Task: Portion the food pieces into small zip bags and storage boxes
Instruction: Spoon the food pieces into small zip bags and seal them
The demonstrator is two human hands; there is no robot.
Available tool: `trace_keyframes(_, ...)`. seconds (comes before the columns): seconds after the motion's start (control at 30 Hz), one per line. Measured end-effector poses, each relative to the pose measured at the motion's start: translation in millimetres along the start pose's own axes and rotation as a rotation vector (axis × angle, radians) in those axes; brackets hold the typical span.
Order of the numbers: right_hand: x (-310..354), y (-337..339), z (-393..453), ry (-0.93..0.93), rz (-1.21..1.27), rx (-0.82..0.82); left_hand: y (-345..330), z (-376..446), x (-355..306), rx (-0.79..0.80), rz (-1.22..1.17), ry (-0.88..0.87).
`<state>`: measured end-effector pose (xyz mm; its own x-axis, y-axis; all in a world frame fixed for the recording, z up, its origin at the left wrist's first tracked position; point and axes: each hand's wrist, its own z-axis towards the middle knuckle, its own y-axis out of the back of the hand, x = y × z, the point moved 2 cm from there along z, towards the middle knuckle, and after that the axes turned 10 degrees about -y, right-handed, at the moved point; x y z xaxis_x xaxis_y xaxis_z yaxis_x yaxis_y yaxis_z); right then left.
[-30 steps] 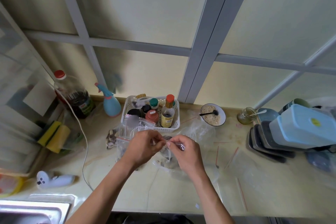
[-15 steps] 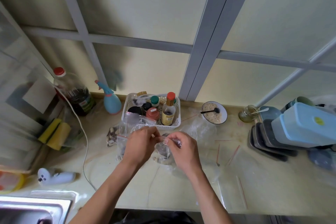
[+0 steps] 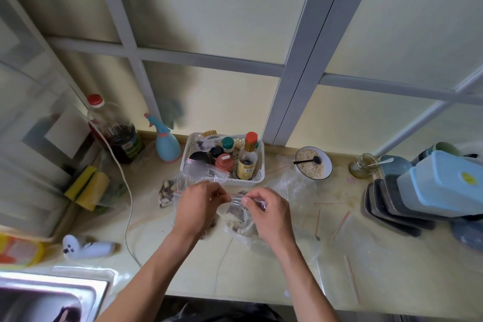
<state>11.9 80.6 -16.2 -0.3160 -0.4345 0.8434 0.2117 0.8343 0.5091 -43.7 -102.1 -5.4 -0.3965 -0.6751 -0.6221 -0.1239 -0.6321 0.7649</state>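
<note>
Both hands over the bench (image 3: pixel 261 277) near its front edge. Left hand (image 3: pixel 194 208) and right hand (image 3: pixel 269 213) each have their grip pinched on the top strip of a small zip bag (image 3: pixel 236 210) holding dark food pieces, looks like sealing or opening it, can't tell which. Loose empty bags (image 3: pixel 366 251) with red strips lie flat to the right, so plenty left to fill. Further left, one filled bag (image 3: pixel 166 192) already set down. Behind, white basket (image 3: pixel 252 178) of bottles. Far right, stacked storage boxes (image 3: pixel 441 185), lids on, contents not visible. Judgement: early-to-mid, one bag done, one in hand.
</note>
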Motion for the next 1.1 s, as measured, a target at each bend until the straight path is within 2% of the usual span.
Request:
trace_keyframes(0.23, 0, 6, -2, -0.026, 0.008, 0.007, 0, -4, 4, 0.009, 0.012, -0.043)
trace_keyframes(0.47, 2, 11, -5, -0.091, 0.081, 0.093, 3, -2, 4, 0.030, 0.018, -0.084)
trace_keyframes(0.63, -4, 20, -2, -0.092, -0.013, 0.079, 6, -3, 12, -0.018, -0.022, -0.039)
trace_keyframes(0.87, -8, 16, -1, -0.043, -0.111, 0.050, -1, -6, 12, 0.034, 0.024, -0.069)
trace_keyframes(1.1, 1, 10, 1, 0.067, -0.174, 0.193, 1, -5, -4, 0.090, 0.013, -0.164)
